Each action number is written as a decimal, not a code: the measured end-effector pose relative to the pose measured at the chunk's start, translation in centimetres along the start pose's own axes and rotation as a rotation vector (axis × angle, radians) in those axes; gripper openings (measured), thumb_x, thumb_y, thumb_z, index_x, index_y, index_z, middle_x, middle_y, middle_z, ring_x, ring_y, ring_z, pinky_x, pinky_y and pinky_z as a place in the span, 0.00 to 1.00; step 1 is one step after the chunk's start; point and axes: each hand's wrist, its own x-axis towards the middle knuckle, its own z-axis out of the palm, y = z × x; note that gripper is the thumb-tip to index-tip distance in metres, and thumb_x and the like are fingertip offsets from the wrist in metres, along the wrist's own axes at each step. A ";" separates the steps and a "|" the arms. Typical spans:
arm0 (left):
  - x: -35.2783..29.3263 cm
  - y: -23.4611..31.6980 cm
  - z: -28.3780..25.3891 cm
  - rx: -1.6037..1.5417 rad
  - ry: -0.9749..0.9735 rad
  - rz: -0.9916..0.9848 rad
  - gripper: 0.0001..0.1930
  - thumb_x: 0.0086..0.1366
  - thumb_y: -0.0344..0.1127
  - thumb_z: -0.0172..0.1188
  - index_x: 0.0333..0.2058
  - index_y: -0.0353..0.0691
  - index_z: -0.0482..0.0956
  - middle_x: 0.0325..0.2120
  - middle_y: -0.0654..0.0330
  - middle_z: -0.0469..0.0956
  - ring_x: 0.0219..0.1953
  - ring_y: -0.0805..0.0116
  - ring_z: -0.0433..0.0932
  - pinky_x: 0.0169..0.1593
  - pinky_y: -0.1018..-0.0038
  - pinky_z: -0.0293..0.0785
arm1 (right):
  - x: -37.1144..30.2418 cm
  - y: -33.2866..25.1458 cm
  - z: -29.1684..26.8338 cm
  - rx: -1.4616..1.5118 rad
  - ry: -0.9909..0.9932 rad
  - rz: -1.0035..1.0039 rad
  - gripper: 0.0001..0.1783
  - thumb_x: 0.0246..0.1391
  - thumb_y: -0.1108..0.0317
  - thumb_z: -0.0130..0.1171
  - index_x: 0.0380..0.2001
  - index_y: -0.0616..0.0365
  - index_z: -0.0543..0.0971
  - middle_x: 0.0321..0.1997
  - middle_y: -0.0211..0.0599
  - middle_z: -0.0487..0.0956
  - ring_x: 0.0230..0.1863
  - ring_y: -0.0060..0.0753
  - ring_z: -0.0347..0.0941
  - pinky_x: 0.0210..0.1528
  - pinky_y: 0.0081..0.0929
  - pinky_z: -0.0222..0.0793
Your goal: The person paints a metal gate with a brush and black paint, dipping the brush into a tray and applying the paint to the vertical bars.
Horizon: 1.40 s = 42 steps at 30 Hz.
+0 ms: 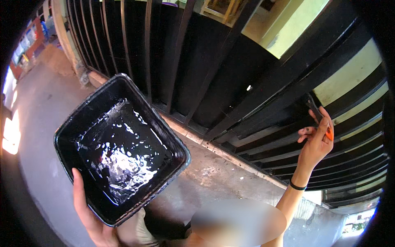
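Observation:
My left hand (pixel 88 214) grips a black square tub (pixel 135 96) at its near left corner, with the thumb over the rim. Glossy black liquid, looking like paint, covers the tub's bottom and throws bright reflections. On the right, my right hand (pixel 319 133) is raised and closed around a paintbrush (pixel 315 109) with an orange handle and a dark head. The brush head points up toward the bars of a black metal gate (pixel 242 99); whether it touches them I cannot tell. Dark specks mark the right fingers, and a black band circles the wrist.
A low concrete sill (pixel 230 158) runs along the foot of the gate, above a grey floor (pixel 41 123) with pale stains. Behind the bars stands a wooden piece of furniture (pixel 222 10). Several coloured items (pixel 26 43) are at the far left, near a brown heap (pixel 55 59).

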 end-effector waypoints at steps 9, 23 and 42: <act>4.7 -0.3 -3.3 0.030 -0.172 -0.128 0.27 0.80 0.52 0.52 0.67 0.37 0.72 0.60 0.54 0.80 0.57 0.58 0.82 0.63 0.59 0.78 | -0.8 -0.9 1.6 -0.048 0.053 0.002 0.24 0.78 0.55 0.51 0.61 0.66 0.77 0.51 0.55 0.86 0.18 0.22 0.77 0.17 0.15 0.68; 3.4 -0.3 -3.5 -0.011 -0.276 -0.213 0.27 0.80 0.51 0.54 0.66 0.38 0.74 0.63 0.53 0.78 0.59 0.56 0.81 0.62 0.58 0.79 | -3.6 -0.4 -0.3 -0.004 -0.075 0.167 0.20 0.78 0.60 0.53 0.58 0.66 0.79 0.46 0.51 0.88 0.20 0.23 0.79 0.18 0.17 0.68; 2.3 -0.7 -2.5 -0.010 -0.242 -0.152 0.28 0.80 0.51 0.53 0.67 0.36 0.72 0.62 0.52 0.78 0.58 0.57 0.81 0.61 0.59 0.80 | -1.8 -1.7 0.6 -0.047 -0.173 0.237 0.21 0.76 0.57 0.55 0.55 0.66 0.81 0.46 0.52 0.88 0.20 0.23 0.80 0.17 0.16 0.67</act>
